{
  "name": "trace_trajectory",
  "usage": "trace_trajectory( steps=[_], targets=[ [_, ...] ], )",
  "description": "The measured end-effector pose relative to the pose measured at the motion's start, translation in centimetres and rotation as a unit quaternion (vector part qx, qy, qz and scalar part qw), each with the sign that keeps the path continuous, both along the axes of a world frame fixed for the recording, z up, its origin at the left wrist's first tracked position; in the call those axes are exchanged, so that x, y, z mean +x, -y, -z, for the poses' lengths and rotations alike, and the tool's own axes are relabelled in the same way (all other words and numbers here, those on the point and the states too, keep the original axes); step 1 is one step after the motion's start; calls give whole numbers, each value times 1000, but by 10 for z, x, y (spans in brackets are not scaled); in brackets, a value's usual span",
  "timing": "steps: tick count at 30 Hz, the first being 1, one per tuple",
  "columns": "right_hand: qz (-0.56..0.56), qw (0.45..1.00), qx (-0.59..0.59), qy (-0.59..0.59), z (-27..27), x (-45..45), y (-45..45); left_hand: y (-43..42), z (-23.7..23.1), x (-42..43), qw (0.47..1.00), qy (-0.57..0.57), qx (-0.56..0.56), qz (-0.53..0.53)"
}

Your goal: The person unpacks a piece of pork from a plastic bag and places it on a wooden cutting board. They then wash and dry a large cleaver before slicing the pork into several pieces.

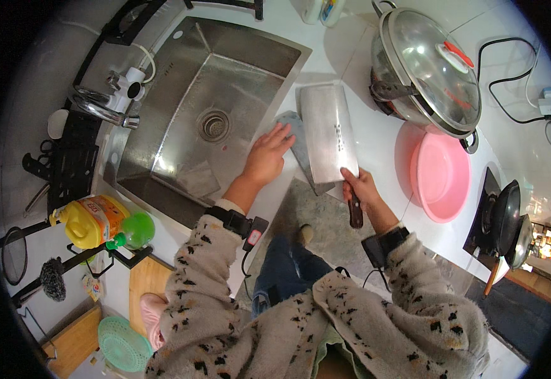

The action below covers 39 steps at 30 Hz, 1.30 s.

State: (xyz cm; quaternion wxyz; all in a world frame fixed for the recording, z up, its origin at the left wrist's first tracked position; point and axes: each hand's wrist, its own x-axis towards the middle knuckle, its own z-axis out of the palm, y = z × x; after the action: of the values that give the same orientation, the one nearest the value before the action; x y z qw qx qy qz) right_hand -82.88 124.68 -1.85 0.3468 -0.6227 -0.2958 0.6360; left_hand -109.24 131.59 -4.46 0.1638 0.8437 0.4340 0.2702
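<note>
My right hand [363,186] grips a Chinese cleaver [330,128] by its dark wooden handle, with the thumb on the base of the blade. The broad steel blade bears stamped characters and points away from me. Partly beneath it lies a long grey slab that looks like a whetstone [299,137], and its near end juts past the counter's edge. Whether blade and stone touch, I cannot tell. My left hand [264,158] holds nothing; its fingers are slightly apart, with the tips at the stone's far left end beside the sink.
A steel sink [237,94] with a faucet [110,106] is on the left, a grey cloth-like square [198,179] inside. To the right stand a lidded wok [427,71], a pink basin [441,177] and a black pan [506,218]. Bottles [98,220] sit at left.
</note>
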Motion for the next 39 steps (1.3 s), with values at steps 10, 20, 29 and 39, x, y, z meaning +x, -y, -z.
trace_trajectory(
  steps=[10,20,29,39],
  targets=[
    [-107,918,337,180,-54,-25,-24,26,-66,-35,966,182,102,-153],
    [-261,649,371,611,-17,-52,68,26,-135,-18,1000,3,27,-3],
    [-272,629,315,657,20,-63,65,-32,-63,46,936,-323,-138,12],
    [-325,683,270,596,14,-27,100,-35,-53,44,936,-316,-154,19]
  ],
)
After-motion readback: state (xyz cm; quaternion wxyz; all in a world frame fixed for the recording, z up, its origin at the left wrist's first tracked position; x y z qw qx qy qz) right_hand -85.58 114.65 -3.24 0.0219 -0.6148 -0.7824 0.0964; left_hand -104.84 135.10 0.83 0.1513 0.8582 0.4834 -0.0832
